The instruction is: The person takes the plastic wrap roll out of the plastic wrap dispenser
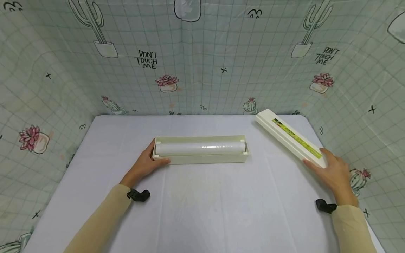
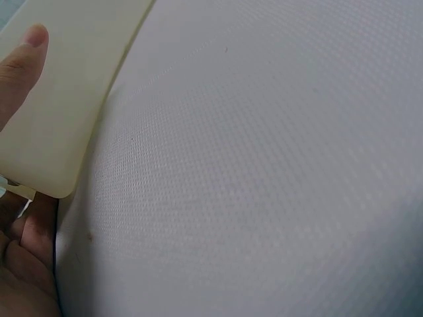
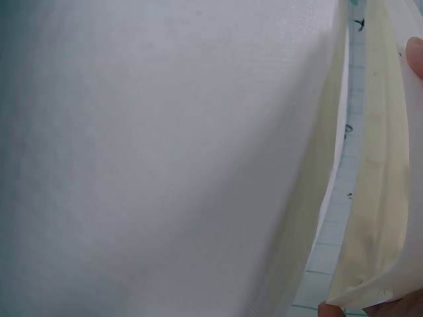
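A long, off-white cling film box [image 1: 207,160] lies lidless on the table, its long side across my view. Inside rests a white cling film roll [image 1: 196,148]. My left hand [image 1: 146,164] grips the box's left end, thumb along the front wall and the other fingers behind the end. In the left wrist view the thumb [image 2: 21,69] presses the box wall [image 2: 76,79]. To the right, my right hand [image 1: 336,175] holds the near end of the box lid [image 1: 289,144], which slants away to the back left. A yellow-green label runs along the lid's top. The right wrist view shows the lid's pale inner side [image 3: 380,165].
A white cloth covers the table [image 1: 202,207]. Behind and at both sides hangs a gridded curtain [image 1: 202,52] with cactus drawings, close to the lid's far end. A black wrist camera [image 1: 139,195] sits on the left sleeve and another [image 1: 326,206] on the right.
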`<state>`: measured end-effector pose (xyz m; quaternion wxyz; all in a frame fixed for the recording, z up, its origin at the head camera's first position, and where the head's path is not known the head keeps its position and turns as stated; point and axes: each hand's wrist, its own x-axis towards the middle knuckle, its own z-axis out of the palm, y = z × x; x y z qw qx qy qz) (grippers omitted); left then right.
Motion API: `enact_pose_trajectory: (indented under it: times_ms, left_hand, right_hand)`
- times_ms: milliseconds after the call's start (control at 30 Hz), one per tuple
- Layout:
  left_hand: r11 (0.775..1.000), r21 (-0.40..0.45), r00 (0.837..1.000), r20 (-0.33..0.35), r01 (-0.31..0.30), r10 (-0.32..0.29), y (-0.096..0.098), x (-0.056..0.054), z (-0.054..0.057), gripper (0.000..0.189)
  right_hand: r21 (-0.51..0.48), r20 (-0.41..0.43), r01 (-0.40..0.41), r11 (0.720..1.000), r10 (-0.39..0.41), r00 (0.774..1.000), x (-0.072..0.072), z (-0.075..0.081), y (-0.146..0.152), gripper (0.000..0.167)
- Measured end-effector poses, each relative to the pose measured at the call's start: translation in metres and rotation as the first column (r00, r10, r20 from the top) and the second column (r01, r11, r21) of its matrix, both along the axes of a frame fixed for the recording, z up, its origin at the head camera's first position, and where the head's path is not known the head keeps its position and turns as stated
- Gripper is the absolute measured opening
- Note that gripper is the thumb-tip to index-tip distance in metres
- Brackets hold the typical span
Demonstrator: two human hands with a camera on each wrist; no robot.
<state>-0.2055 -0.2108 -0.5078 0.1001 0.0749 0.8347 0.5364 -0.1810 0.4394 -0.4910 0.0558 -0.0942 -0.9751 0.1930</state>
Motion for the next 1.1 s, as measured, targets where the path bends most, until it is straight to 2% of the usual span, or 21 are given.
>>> enact_pose_trajectory:
  times_ms: [667, 1100]
  left_hand:
    - [1.000, -0.020, 1.000, 0.000, -0.013, 0.013, 0.0010, 0.0034, 0.0013, 0.109]
    - [1.000, -0.009, 1.000, -0.013, -0.013, 0.013, 0.0016, 0.0023, -0.0007, 0.107]
  right_hand:
    - [0.002, 0.048, 0.086, 0.996, -0.086, 0.995, 0.0070, 0.0024, -0.0014, 0.101]
    - [0.000, 0.090, 0.108, 0.994, -0.108, 0.990, -0.0016, 0.0031, -0.0017, 0.104]
